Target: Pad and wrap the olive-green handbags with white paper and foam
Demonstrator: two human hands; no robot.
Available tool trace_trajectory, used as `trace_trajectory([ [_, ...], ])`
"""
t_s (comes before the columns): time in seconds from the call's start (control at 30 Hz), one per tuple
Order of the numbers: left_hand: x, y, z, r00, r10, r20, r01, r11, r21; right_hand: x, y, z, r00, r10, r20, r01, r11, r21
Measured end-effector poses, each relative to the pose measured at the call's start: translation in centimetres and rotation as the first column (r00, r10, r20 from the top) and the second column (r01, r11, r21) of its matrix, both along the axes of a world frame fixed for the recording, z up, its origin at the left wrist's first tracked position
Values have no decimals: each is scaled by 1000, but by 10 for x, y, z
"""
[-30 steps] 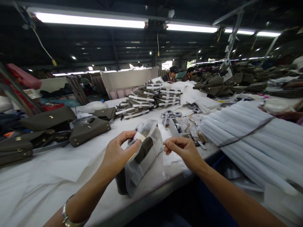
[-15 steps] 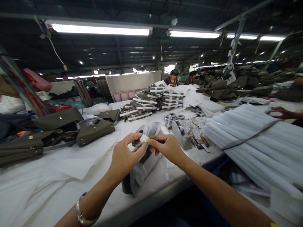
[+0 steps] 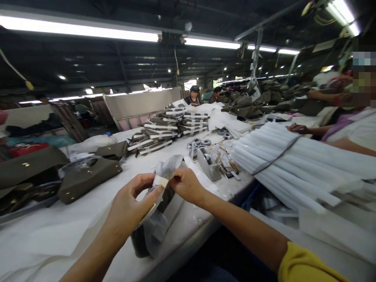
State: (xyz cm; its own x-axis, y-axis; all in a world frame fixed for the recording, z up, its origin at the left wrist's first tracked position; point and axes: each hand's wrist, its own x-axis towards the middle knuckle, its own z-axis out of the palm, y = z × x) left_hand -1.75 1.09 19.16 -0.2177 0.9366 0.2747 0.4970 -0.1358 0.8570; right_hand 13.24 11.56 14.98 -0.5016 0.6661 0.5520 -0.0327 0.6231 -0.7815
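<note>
A short white strip (image 3: 160,181) lies across a dark strap-like piece (image 3: 139,241) that is partly wrapped in translucent film (image 3: 157,227). Thumb and fingers of my left hand (image 3: 125,207) pinch the strip and film from the left. My right hand (image 3: 189,187) is closed at the strip's right end, its fingertips turned away and partly hidden. The lower end of the wrapped piece rests near the front edge of the white table (image 3: 195,217). Just beyond my right hand stands a grey tape dispenser (image 3: 210,166).
Olive bags (image 3: 89,178) lie on the left. Bundled white-wrapped straps (image 3: 164,129) are piled behind my hands. Grey rolls (image 3: 202,142) and scraps (image 3: 227,156) sit beyond the dispenser. A tied stack of pale foam sheets (image 3: 282,156) overhangs at right, beside a co-worker's arm (image 3: 314,130).
The view has swung right, bringing a co-worker into sight. The strip has gone from between my raised fingertips to lying across the film-wrapped piece. My right hand has curled closer.
</note>
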Motion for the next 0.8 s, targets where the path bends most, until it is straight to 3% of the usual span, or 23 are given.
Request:
trace_trajectory([
  [0.1,0,3,-3,999,29,-35,-29,1000,6,-4,-1,9,990,-86,108,91,995,-39],
  [0.2,-1,4,-1,996,76,-48,-76,997,0,-3,-3,15,967,-143,210,142,990,16],
  [0.23,-2,3,1,995,94,-38,-95,995,-12,-1,-4,15,972,-101,214,103,995,2],
  [0.33,-9,2,11,982,185,27,-182,979,-96,15,4,6,967,198,159,-179,976,-127],
  [0.4,-18,2,18,961,262,94,-245,956,-162,34,21,-5,964,223,142,-209,972,-104],
  [0.47,-29,4,23,927,311,208,-258,934,-248,58,53,-15,979,-35,203,37,999,-9],
  [0.5,-35,5,24,902,331,276,-247,922,-298,71,74,-18,942,-215,259,213,976,34],
  [0.53,-41,6,24,876,345,338,-225,911,-345,83,97,-21,846,-406,347,401,912,89],
  [0.57,-46,7,23,848,360,389,-212,903,-374,95,120,-24,782,-488,387,486,867,111],
  [0.7,-61,11,14,778,413,473,-250,895,-370,130,208,-32,548,-630,551,666,727,169],
  [0.8,-79,15,-2,839,364,404,-255,919,-299,137,252,-44,358,-631,688,741,641,202],
])
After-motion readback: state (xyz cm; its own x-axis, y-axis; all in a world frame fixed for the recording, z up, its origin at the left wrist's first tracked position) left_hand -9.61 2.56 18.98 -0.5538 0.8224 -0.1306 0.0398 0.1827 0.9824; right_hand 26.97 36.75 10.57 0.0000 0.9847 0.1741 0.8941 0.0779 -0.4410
